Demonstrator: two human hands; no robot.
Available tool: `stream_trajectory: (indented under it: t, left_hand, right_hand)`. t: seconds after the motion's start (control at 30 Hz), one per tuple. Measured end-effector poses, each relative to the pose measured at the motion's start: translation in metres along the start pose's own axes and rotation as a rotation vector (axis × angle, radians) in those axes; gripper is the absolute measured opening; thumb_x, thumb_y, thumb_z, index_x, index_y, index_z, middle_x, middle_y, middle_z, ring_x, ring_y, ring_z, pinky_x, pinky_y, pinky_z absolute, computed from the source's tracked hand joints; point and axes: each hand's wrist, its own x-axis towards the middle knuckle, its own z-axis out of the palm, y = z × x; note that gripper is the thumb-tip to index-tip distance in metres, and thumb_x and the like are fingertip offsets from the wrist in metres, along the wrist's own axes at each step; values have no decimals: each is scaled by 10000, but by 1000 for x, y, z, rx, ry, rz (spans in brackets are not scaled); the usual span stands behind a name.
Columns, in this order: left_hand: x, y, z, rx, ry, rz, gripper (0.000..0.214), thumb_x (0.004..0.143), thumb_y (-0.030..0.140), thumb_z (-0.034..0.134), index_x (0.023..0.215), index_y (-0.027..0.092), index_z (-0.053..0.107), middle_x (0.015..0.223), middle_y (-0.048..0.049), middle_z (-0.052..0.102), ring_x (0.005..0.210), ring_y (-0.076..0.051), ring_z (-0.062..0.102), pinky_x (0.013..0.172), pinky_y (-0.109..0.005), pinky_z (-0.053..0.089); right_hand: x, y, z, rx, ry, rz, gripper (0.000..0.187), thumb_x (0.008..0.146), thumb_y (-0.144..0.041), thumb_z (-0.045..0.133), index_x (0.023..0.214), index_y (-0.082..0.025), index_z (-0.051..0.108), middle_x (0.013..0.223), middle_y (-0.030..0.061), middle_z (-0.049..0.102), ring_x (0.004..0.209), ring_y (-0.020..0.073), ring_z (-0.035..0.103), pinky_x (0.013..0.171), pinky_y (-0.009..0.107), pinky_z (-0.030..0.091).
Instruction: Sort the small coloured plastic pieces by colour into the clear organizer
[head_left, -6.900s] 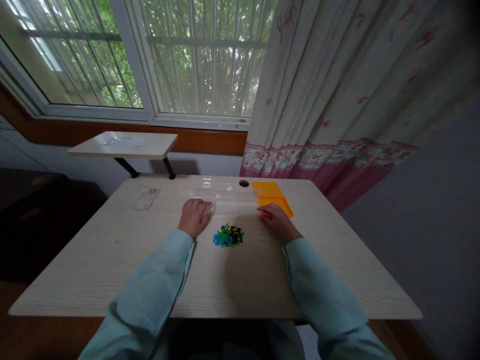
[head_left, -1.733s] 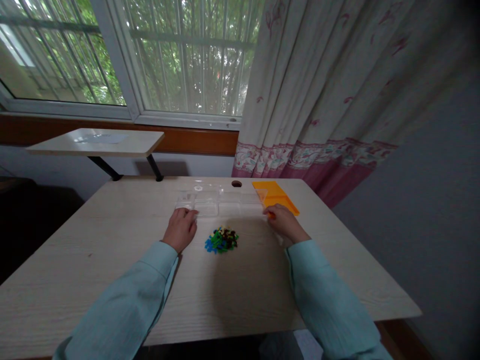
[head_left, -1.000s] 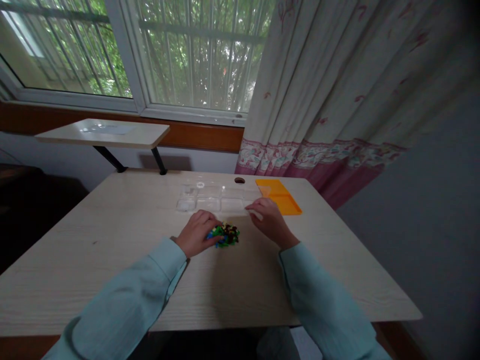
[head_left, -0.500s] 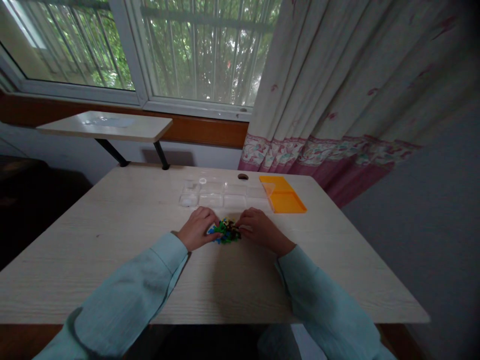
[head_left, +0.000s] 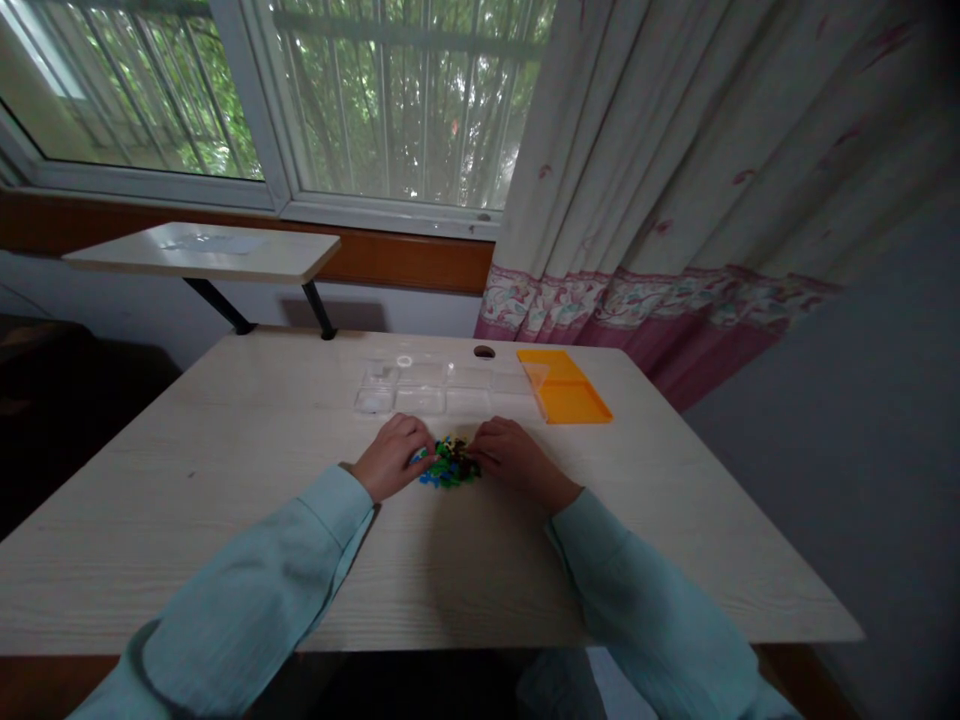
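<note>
A small heap of tiny coloured plastic pieces (head_left: 451, 465), green, blue, yellow and dark, lies on the table in front of me. My left hand (head_left: 394, 455) is at the heap's left edge, thumb and forefinger drawn together by the blue and green pieces. From the right, my right hand (head_left: 517, 455) reaches the dark pieces with its fingers curled and pinched. Whatever either hand has between its fingertips is too small to make out. Just beyond the heap lies a clear compartment box (head_left: 448, 388).
An orange tray (head_left: 574, 388) lies at the box's right end, partly under its clear plastic. A cable hole (head_left: 484, 352) is near the table's back edge. At the back left, a raised shelf (head_left: 277, 258) stands on black legs. A curtain (head_left: 592, 250) hangs behind the table.
My left thumb has drawn back from over the heap toward the forefinger, uncovering more blue pieces. My right hand stays at the heap's right side. The view has shifted slightly.
</note>
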Motion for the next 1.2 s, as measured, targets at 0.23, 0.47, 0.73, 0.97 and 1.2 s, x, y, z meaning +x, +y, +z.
stream_trajectory:
  t: [0.23,0.47,0.73,0.97,1.2]
  left_hand:
    - [1,1,-2,9,-2,6,230,922,352,466,897,194,632,934,-66,586,940,-205,503,881,-374,399]
    - [2,-1,-10,18,5,-3,225,930,289,427,951,183,624,928,-69,608,912,-201,520,854,-370,406]
    - [-2,-15,-20,-44,-51,17,231,895,397,517,893,200,639,888,-52,634,891,-189,549,844,-338,413]
    - [-3,-15,-15,-55,-86,38,349,786,474,645,1006,207,594,947,-50,620,904,-200,550,843,-341,414]
    - [-2,-10,-10,-49,-94,56,229,849,398,580,971,204,597,974,-62,615,927,-203,536,863,-350,406]
  right_hand:
    - [1,-1,-1,4,29,-2,108,842,-190,614,855,-194,721,825,56,659,813,166,560,754,294,420]
    - [0,1,2,-14,62,23,104,852,-223,615,874,-204,715,840,50,665,835,173,549,774,305,391]
    - [1,3,11,28,174,79,123,862,-257,606,868,-205,718,847,52,680,840,182,551,778,321,386]
    - [2,6,14,71,233,142,126,860,-269,610,856,-200,715,844,51,685,843,181,562,800,330,402]
    - [3,8,13,120,354,228,120,846,-271,621,816,-202,714,827,52,668,847,191,552,791,337,408]
